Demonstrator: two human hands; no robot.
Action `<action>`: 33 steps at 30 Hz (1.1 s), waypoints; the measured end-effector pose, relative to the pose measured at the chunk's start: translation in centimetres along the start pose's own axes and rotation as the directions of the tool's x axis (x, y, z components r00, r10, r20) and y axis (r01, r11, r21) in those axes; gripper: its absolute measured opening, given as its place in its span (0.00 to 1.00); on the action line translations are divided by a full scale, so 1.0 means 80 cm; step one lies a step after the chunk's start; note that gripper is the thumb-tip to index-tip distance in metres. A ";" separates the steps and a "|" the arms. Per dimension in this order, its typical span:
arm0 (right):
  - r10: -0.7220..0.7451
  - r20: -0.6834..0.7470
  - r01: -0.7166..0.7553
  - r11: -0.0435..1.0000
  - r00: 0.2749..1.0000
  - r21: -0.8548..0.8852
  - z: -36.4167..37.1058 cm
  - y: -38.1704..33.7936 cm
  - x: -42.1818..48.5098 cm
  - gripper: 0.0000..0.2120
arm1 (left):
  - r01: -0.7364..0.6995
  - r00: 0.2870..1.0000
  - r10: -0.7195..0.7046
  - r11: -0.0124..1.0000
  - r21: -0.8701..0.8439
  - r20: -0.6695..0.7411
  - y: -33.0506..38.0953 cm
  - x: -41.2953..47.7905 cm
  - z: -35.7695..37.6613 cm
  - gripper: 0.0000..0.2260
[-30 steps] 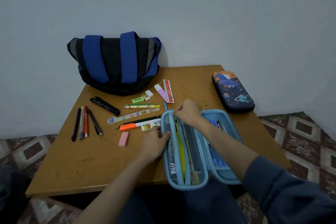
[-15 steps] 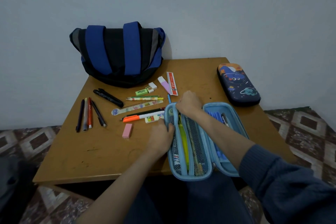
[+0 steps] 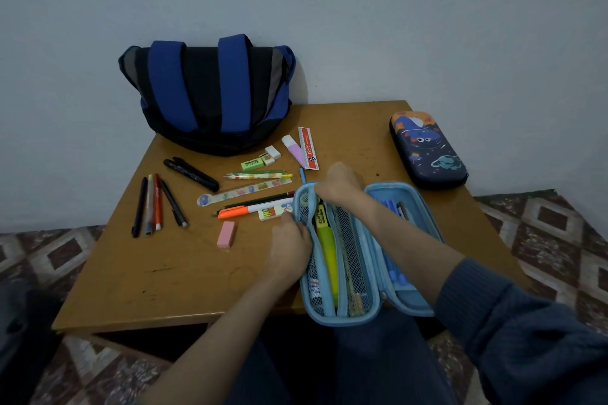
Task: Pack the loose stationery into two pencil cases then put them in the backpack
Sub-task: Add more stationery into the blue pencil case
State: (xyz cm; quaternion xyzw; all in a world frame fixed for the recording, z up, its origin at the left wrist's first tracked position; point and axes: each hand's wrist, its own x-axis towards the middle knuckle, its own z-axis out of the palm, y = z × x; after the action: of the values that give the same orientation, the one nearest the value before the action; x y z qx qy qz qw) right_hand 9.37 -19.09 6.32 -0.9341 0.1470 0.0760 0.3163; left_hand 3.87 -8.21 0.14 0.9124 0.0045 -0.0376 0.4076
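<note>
- Since a moment ago the left hand (image 3: 289, 246) has slid closer onto the left rim of the blue pencil case (image 3: 345, 319). Its fingers curl round that rim.
- Far left on the bench (image 3: 164, 273), four pens (image 3: 154, 204) lie loose. They look light and stiff, easy to pinch in the middle.
- At the back sits the backpack (image 3: 210, 92), probably soft and floppy.
- Both the red ruler (image 3: 309, 148) and the yellow highlighter (image 3: 325, 230) inside the case read "g'soft".
- Curled tight, the right hand (image 3: 339, 182) grips the case's far end.
- Far right, the space pencil case (image 3: 427, 151) lies closed. Its shell looks hard, so grab it round the sides.
</note>
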 end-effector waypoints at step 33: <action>-0.050 0.197 0.040 0.998 0.979 0.053 -0.001 0.036 -0.055 0.17 | 0.002 0.999 -0.001 1.000 0.030 -0.035 0.006 0.004 0.001 0.06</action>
State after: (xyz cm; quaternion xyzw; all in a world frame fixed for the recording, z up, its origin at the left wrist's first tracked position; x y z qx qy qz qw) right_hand 4.27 -20.31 5.79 -0.9170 0.0953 0.1578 0.3537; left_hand 4.19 -8.59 0.45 0.9188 0.0116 -0.0221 0.3938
